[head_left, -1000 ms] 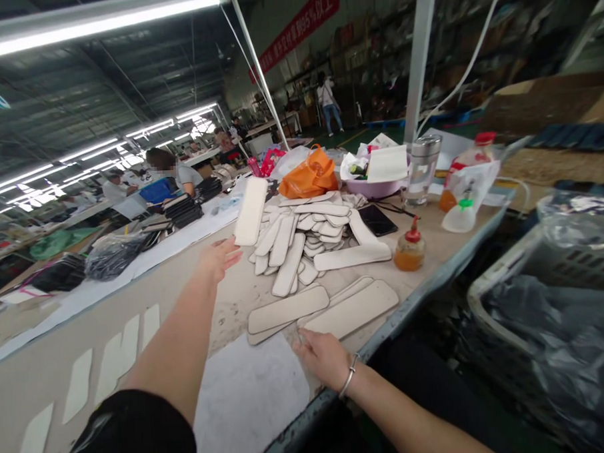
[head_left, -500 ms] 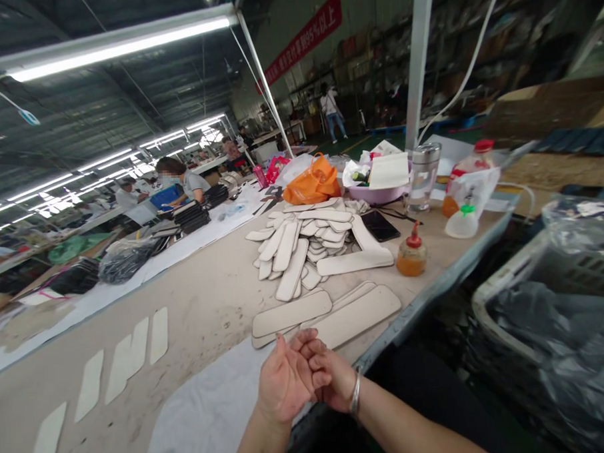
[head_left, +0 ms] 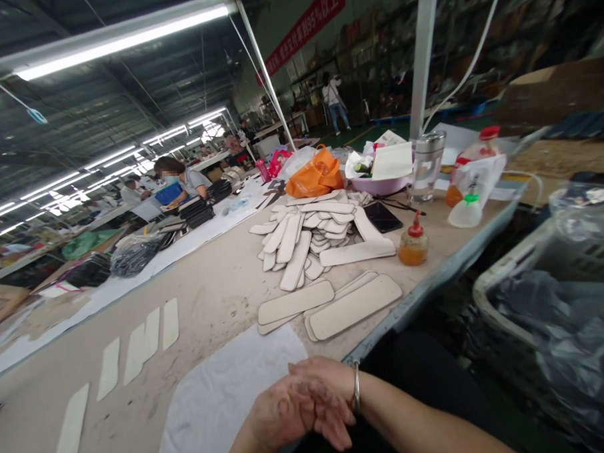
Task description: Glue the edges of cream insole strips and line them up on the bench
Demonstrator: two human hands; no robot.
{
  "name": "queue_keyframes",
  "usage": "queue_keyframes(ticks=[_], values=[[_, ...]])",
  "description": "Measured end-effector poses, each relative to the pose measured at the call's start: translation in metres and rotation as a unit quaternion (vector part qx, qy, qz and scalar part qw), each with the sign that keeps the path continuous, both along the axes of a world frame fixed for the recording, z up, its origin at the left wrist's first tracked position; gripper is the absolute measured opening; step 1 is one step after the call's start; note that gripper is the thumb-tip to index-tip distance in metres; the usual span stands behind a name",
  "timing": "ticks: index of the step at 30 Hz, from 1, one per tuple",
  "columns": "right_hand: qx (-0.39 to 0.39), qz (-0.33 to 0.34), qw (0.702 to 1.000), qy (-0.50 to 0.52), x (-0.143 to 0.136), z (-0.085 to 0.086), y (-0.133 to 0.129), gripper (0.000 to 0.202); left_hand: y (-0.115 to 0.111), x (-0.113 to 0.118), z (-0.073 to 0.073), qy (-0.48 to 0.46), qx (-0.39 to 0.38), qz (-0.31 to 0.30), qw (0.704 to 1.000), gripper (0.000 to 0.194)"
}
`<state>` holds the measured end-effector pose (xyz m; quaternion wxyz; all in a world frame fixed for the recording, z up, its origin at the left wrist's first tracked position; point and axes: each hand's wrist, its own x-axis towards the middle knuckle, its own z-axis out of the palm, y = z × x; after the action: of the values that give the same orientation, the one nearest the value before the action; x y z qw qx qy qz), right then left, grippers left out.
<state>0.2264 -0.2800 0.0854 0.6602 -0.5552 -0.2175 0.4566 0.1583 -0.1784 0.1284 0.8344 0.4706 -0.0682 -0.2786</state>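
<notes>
My left hand (head_left: pixel 284 407) is palm up at the table's near edge, its fingers loosely apart and nothing held. Against it lies my right hand (head_left: pixel 329 380), with a silver bracelet (head_left: pixel 358 387) at its wrist; it is open too, partly hidden where the hands overlap. A white cloth (head_left: pixel 214 397) lies on the table just left of them. Beyond my hands are a few long beige pieces (head_left: pixel 355 307), lying overlapped. Farther back is a heap of similar beige pieces (head_left: pixel 295 243).
On the left of the table (head_left: pixel 199 291) lie several pale strips (head_left: pixel 108 368). A glue bottle (head_left: pixel 413 243), black phone (head_left: pixel 381 216), orange bag (head_left: pixel 314 174), purple basin (head_left: pixel 380 185) and glass cup (head_left: pixel 427 167) stand at the back right. A lined basket (head_left: pixel 499 278) is at right.
My hands have moved down toward me, off the long beige pieces, and turned against each other. The view has shifted slightly. A person's arm now shows at the far left edge.
</notes>
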Motion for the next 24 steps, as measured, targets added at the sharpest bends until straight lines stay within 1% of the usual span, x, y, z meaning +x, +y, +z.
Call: queue_keyframes(ticks=[2, 3, 4, 5, 6, 7, 8, 9, 10, 11, 12, 14, 16, 17, 19, 21, 24], values=[[0.047, 0.041, 0.994, 0.094, 0.011, 0.005, 0.000, 0.043, 0.016, -0.002, 0.008, 0.005, 0.063, -0.022, 0.998, 0.075], [0.067, 0.051, 0.986, 0.144, 0.016, 0.006, 0.000, 0.044, 0.028, -0.001, 0.011, 0.003, 0.092, -0.016, 0.996, 0.072], [0.074, 0.049, 0.980, 0.176, 0.021, 0.008, 0.000, 0.044, 0.042, 0.004, 0.013, -0.003, 0.127, 0.010, 0.992, 0.067], [0.069, 0.039, 0.979, 0.188, 0.024, 0.008, 0.000, 0.043, 0.057, 0.011, 0.013, -0.011, 0.176, 0.060, 0.983, 0.061], [0.049, 0.025, 0.983, 0.174, 0.026, 0.006, 0.001, 0.041, 0.073, 0.021, 0.010, -0.021, 0.255, 0.123, 0.959, 0.055], [0.024, 0.013, 0.989, 0.147, 0.027, 0.004, 0.002, 0.037, 0.090, 0.032, 0.005, -0.024, 0.355, 0.189, 0.915, 0.051], [-0.004, 0.008, 0.993, 0.114, 0.025, 0.000, 0.004, 0.032, 0.106, 0.045, -0.002, -0.021, 0.462, 0.244, 0.852, 0.049], [-0.030, 0.013, 0.996, 0.079, 0.023, -0.004, 0.006, 0.027, 0.121, 0.057, -0.010, -0.012, 0.559, 0.268, 0.784, 0.049], [-0.049, 0.026, 0.997, 0.044, 0.020, -0.009, 0.008, 0.022, 0.134, 0.069, -0.019, 0.002, 0.613, 0.279, 0.739, 0.052], [-0.064, 0.042, 0.997, 0.008, 0.017, -0.014, 0.009, 0.017, 0.145, 0.080, -0.028, 0.012, 0.651, 0.279, 0.706, 0.057], [-0.075, 0.057, 0.995, -0.031, 0.014, -0.018, 0.011, 0.015, 0.153, 0.089, -0.036, 0.018, 0.671, 0.272, 0.689, 0.061], [-0.100, 0.067, 0.985, -0.126, 0.011, -0.025, 0.012, 0.014, 0.163, 0.102, -0.048, 0.013, 0.691, 0.257, 0.675, 0.063], [-0.134, 0.056, 0.966, -0.213, 0.011, -0.026, 0.012, 0.015, 0.166, 0.110, -0.053, -0.004, 0.708, 0.242, 0.663, 0.060], [-0.149, 0.050, 0.958, -0.241, 0.012, -0.026, 0.012, 0.016, 0.167, 0.112, -0.054, -0.012, 0.714, 0.236, 0.659, 0.058], [-0.164, 0.045, 0.950, -0.263, 0.014, -0.024, 0.012, 0.016, 0.167, 0.115, -0.054, -0.020, 0.721, 0.230, 0.654, 0.054], [-0.166, 0.049, 0.948, -0.265, 0.014, -0.024, 0.014, 0.017, 0.167, 0.117, -0.053, -0.019, 0.722, 0.233, 0.651, 0.052], [-0.167, 0.052, 0.948, -0.265, 0.013, -0.028, 0.017, 0.016, 0.166, 0.117, -0.048, -0.010, 0.712, 0.261, 0.652, 0.044]])
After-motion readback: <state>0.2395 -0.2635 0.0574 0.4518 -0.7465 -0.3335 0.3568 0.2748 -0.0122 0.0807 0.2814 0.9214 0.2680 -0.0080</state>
